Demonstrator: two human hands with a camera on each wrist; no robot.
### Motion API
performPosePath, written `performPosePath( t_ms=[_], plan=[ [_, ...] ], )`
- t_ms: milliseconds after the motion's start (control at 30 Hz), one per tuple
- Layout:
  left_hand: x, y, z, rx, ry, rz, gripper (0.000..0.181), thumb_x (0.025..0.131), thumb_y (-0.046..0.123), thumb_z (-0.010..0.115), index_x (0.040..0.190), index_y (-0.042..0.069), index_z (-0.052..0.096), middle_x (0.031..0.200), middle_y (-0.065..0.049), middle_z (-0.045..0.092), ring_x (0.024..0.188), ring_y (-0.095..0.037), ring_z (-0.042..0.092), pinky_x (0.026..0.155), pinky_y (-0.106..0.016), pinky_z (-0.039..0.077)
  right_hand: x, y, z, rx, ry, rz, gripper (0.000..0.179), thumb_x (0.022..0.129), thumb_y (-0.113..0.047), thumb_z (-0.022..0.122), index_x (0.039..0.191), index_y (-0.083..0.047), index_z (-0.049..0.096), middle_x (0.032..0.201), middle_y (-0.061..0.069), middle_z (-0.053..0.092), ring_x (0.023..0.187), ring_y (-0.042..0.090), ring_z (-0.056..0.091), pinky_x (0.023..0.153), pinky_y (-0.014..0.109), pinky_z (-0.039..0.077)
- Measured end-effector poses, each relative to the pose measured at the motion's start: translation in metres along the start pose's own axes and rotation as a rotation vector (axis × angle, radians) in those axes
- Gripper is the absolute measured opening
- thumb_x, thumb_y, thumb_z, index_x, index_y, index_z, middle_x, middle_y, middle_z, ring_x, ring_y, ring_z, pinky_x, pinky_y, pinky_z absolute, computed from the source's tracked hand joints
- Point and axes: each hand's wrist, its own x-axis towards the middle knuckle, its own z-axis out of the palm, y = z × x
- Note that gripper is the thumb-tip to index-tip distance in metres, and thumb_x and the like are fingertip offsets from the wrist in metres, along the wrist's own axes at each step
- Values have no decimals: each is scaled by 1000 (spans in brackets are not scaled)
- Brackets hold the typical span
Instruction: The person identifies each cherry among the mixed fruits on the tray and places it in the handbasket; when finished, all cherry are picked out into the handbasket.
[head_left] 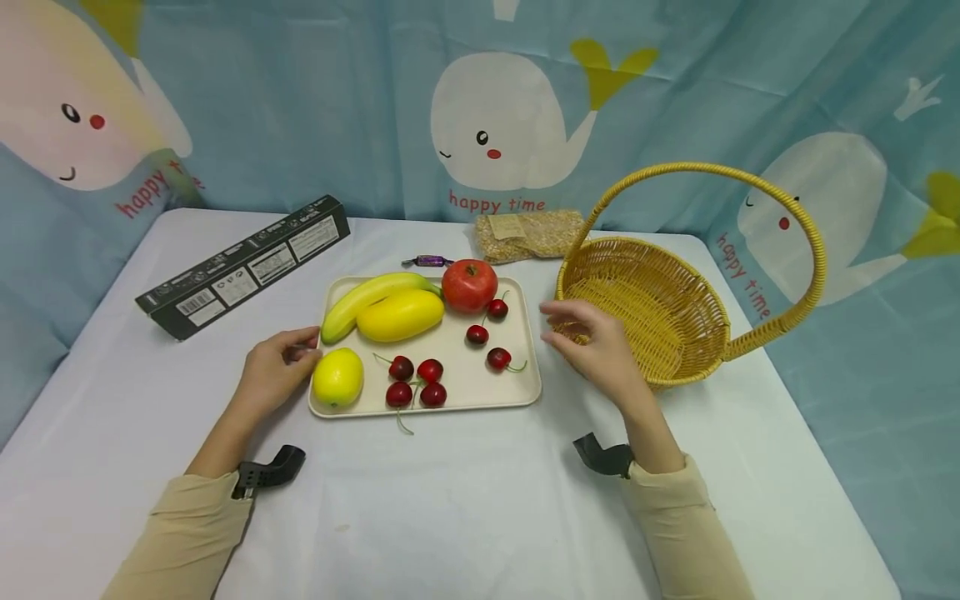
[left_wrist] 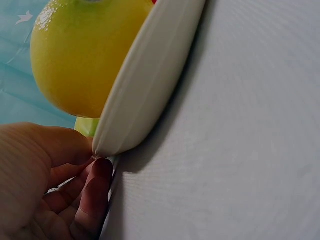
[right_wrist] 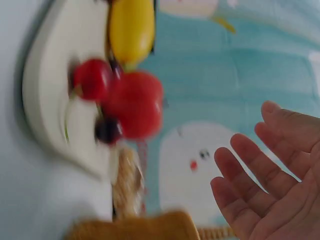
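A cream tray (head_left: pixel 480 392) lies on the table with fruit on it. My left hand (head_left: pixel 276 371) is at its left edge; in the left wrist view the thumb meets the rim and curled fingers sit just under it. Beside that hand is a yellow lemon (head_left: pixel 338 377). My right hand (head_left: pixel 600 346) hovers off the tray's right side, fingers spread and nothing in them, in front of a yellow wicker basket (head_left: pixel 652 308). The tray also bears a banana (head_left: pixel 375 300), a yellow mango-like fruit (head_left: pixel 401 316), a red pomegranate (head_left: pixel 469 286) and several cherries (head_left: pixel 431 371).
Behind the tray lie a purple-wrapped candy (head_left: pixel 429 261) and a clear packet of grain-like pieces (head_left: pixel 532 235). A long black box (head_left: pixel 243 267) lies at the back left. The basket's tall handle (head_left: pixel 813 250) arches up at the right. A blue curtain (head_left: pixel 337 108) hangs behind.
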Motion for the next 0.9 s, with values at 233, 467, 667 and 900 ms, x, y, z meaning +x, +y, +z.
performPosePath(
  t_ms=[233, 467, 667, 900],
  plan=[
    [1, -1, 2, 2, 7, 11, 40, 89, 15, 58, 125, -4, 54, 103, -18, 61, 87, -24, 54, 69, -13, 38, 15, 5, 45, -22, -182, 60, 32, 81, -11, 71, 112, -7, 64, 111, 9, 63, 98, 24, 59, 82, 42, 48],
    [-1, 0, 1, -3, 5, 2, 40, 90, 15, 58, 124, -5, 54, 103, -18, 61, 87, -24, 54, 70, -15, 39, 13, 21, 66, -144, -294, 121, 33, 78, -11, 73, 111, -7, 65, 111, 5, 63, 104, 21, 56, 85, 40, 45],
    [-2, 2, 0, 3, 11, 1, 40, 90, 15, 58, 124, -5, 54, 103, -18, 61, 86, -24, 53, 70, -15, 38, 10, 24, 69, -217, -351, 142, 38, 77, -11, 74, 114, -11, 64, 114, 3, 61, 103, 17, 53, 88, 35, 42],
    [-1, 2, 1, 11, 12, -3, 40, 89, 14, 57, 125, -4, 54, 102, -17, 61, 86, -23, 52, 71, -20, 39, 9, 24, 70, -253, -374, 115, 36, 79, -5, 70, 114, -11, 64, 114, 3, 62, 106, 18, 54, 91, 36, 42]
  ],
)
